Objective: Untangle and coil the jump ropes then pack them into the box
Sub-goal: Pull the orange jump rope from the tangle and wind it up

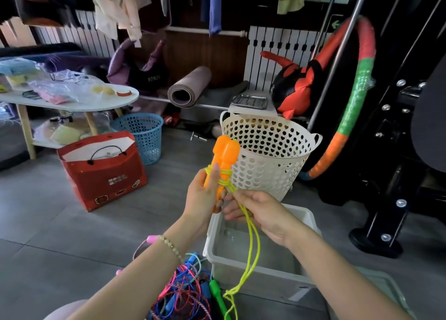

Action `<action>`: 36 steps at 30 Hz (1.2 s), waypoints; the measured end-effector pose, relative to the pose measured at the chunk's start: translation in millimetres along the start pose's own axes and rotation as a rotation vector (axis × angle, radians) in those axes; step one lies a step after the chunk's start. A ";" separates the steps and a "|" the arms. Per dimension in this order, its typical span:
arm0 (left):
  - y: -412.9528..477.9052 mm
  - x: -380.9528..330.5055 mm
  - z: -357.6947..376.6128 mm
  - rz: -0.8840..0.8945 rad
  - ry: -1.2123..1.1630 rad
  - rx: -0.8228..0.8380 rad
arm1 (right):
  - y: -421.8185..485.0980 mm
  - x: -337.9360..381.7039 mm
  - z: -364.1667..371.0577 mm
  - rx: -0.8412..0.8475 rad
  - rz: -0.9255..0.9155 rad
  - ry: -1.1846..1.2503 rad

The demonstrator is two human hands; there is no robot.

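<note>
Curling round the pair of orange handles (pixel 225 153), the fingers (pixel 213 178) of the left hand (pixel 204 196) hold them upright and side by side. The right hand (pixel 263 211) pinches the yellow-green cord (pixel 256 252) just beneath the few turns wound about the handles' narrow shafts.

The handles look like hard moulded plastic, smooth and light, with broad caps that should stop a wrap from sliding off the top. The cord is thin, glossy and probably springy, so it will likely loosen if tension drops. The best place to hold it is close to the wrap, feeding it through a light pinch.

Below the hands the cord hangs in a long double strand and kinks into a small loop near the floor (pixel 72 223). Directly beneath stands the box (pixel 253 281), pale, rigid, straight-walled and open-topped. Just beside its left wall a tangle (pixel 183 290) of red, blue and braided ropes lies on the floor, limp and interlaced, with a green handle (pixel 216 292) and a pink handle (pixel 153 238) showing.
</note>
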State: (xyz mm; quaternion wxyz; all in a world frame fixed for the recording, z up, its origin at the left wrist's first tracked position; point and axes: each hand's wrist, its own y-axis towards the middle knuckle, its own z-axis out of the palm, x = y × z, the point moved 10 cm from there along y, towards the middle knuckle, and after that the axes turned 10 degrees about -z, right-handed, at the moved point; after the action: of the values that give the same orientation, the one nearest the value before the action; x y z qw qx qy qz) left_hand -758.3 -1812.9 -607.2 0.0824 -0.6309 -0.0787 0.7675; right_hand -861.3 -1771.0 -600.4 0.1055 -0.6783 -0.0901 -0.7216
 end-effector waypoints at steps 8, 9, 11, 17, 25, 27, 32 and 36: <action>-0.1 -11.2 -12.2 0.080 0.097 -0.065 | 0.7 3.4 -20.2 -0.102 -0.075 -0.342; 0.1 -11.4 -12.5 0.079 0.099 -0.068 | -0.6 0.5 -18.6 -0.103 -0.052 -0.282; 1.1 -12.0 -13.2 0.068 0.094 -0.070 | -1.7 -9.9 -13.1 -0.101 0.041 -0.044; 4.7 -11.2 -17.7 0.048 0.091 -0.095 | 0.1 -16.2 -11.8 -0.171 0.115 0.314; -28.0 -85.7 -17.5 0.344 0.082 -0.122 | -7.5 46.5 -6.3 -0.118 -0.368 -0.579; -48.9 -127.1 -6.1 0.487 0.083 -0.077 | -15.8 71.8 1.0 -0.086 -0.420 -0.188; -61.2 -201.1 27.3 0.609 0.129 -0.008 | -23.4 150.0 10.5 0.059 -0.499 0.228; -64.2 -251.7 49.0 0.679 0.201 0.001 | -21.2 196.1 9.1 0.090 -0.474 0.144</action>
State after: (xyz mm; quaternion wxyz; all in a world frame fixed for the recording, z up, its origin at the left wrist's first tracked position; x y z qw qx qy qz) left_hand -756.7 -1808.0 -343.0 -0.1699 -0.6933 0.1446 0.6853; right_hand -869.6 -1754.0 -403.8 -0.0305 -0.5795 -0.2708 -0.7680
